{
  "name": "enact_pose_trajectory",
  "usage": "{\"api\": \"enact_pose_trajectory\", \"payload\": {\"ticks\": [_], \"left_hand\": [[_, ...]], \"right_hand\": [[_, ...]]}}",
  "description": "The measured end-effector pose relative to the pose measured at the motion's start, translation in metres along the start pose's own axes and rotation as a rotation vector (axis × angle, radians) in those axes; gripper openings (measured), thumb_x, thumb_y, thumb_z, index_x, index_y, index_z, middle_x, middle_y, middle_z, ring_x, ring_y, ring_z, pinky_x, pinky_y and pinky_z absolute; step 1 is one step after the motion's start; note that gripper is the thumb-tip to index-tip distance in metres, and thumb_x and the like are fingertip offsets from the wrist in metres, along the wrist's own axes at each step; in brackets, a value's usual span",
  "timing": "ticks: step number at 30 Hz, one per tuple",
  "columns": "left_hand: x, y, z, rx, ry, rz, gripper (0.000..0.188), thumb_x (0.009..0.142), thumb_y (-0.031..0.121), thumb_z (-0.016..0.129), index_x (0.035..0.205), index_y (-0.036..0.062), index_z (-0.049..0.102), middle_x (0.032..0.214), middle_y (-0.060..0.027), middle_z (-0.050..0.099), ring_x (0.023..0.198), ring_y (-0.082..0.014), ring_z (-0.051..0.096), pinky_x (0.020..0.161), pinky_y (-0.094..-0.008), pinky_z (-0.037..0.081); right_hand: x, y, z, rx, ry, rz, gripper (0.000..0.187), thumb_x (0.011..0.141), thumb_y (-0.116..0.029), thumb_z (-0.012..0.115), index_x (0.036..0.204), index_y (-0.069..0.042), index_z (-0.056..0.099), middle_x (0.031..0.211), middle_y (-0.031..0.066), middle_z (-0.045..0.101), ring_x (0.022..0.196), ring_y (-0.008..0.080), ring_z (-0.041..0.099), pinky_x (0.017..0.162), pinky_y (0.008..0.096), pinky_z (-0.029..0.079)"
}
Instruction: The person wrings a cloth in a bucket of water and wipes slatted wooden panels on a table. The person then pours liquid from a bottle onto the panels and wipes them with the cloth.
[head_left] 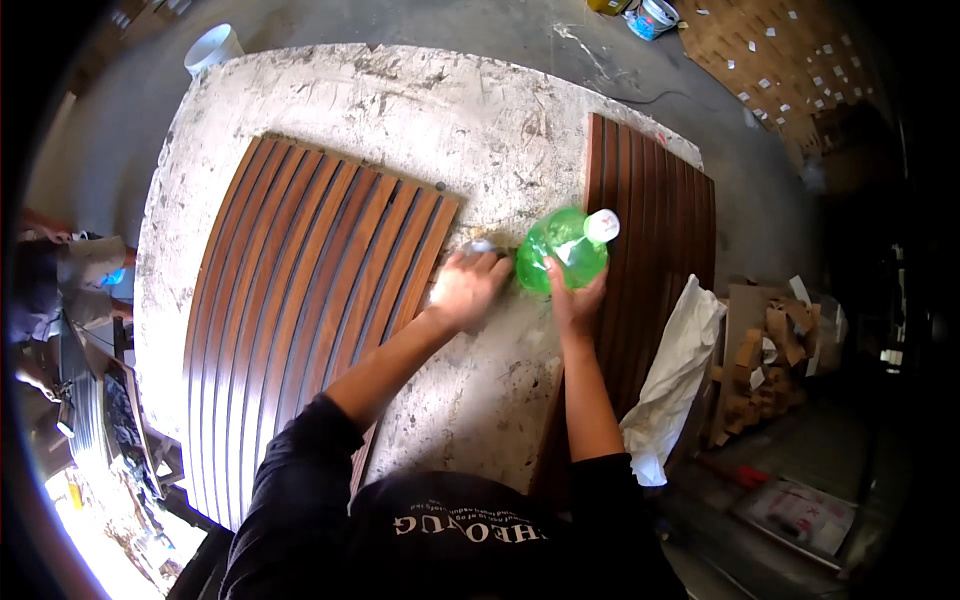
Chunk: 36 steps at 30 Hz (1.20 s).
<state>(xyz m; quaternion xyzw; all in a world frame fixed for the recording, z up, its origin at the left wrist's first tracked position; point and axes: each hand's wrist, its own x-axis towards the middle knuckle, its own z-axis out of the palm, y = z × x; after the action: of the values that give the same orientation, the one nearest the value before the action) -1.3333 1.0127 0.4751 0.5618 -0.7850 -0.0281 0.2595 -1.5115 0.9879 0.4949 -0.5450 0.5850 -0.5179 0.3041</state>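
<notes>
My right hand (578, 300) grips a green, see-through plastic bottle (550, 245) with a white cap, tilted over the table's middle. Close to the bottle's left side, my left hand (468, 285) is closed, its fingers curled and slightly blurred. A small pale thing (481, 245) shows at its fingertips, too unclear to name. Left of my hands lies a brown slatted wood panel (290, 270) with dark grooves. Another dark brown slatted panel (650, 220) lies to the right, partly behind the bottle and my right arm.
Both panels rest on a stained whitish table (430, 90). A crumpled white sheet (675, 370) hangs by the right panel, near torn cardboard (775, 350). A white bucket (212, 48) stands past the far left corner. Another person's hand (40, 385) shows at far left.
</notes>
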Motion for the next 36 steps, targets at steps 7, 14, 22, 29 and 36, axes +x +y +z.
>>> {"api": "enact_pose_trajectory", "payload": {"ticks": [7,14,22,29,36], "left_hand": [[-0.070,-0.046,-0.070,0.060,0.136,-0.238,0.019,0.078,0.007,0.063,0.097,0.0082,0.061,0.080,-0.0124,0.065,0.066,-0.0266,0.065,0.062,-0.0373,0.051],[0.014,-0.109,-0.009,0.077,0.085,-0.188,0.028,0.085,0.010,0.048,0.112,0.0029,0.052,0.084,-0.0184,0.063,0.072,-0.0347,0.060,0.068,-0.0433,0.047],[-0.121,-0.029,-0.050,0.016,0.083,-0.099,0.006,0.081,0.009,0.057,0.085,0.0076,0.061,0.065,-0.0113,0.062,0.051,-0.0246,0.059,0.055,-0.0367,0.048],[0.049,-0.113,0.012,0.162,0.139,-0.138,0.013,0.089,0.020,0.051,0.093,0.0084,0.054,0.062,-0.0147,0.059,0.052,-0.0319,0.059,0.051,-0.0438,0.048],[-0.136,-0.012,-0.068,-0.054,-0.027,-0.260,0.006,0.084,0.009,0.058,0.090,0.0080,0.058,0.067,-0.0139,0.064,0.052,-0.0236,0.064,0.046,-0.0345,0.051]], "right_hand": [[-0.003,0.024,-0.016,-0.114,0.070,-0.174,0.053,0.064,-0.007,0.079,0.107,-0.001,0.050,0.096,0.0171,0.065,0.088,0.0242,0.066,0.074,0.0345,0.052],[-0.003,0.008,0.007,-0.031,0.022,-0.137,0.053,0.065,-0.010,0.078,0.110,-0.001,0.050,0.096,0.0176,0.065,0.088,0.0284,0.066,0.076,0.0357,0.052],[-0.010,0.048,-0.011,-0.264,0.195,-0.137,0.063,0.060,-0.014,0.081,0.112,0.001,0.049,0.097,0.0187,0.063,0.087,0.0321,0.064,0.077,0.0381,0.051],[-0.010,0.025,0.011,-0.109,0.072,-0.112,0.061,0.067,-0.016,0.078,0.116,0.002,0.047,0.098,0.0166,0.065,0.090,0.0256,0.065,0.080,0.0347,0.051],[-0.006,0.061,-0.014,-0.274,0.142,-0.181,0.067,0.062,-0.021,0.081,0.117,-0.002,0.047,0.098,0.0192,0.061,0.088,0.0344,0.062,0.077,0.0390,0.051]]}}
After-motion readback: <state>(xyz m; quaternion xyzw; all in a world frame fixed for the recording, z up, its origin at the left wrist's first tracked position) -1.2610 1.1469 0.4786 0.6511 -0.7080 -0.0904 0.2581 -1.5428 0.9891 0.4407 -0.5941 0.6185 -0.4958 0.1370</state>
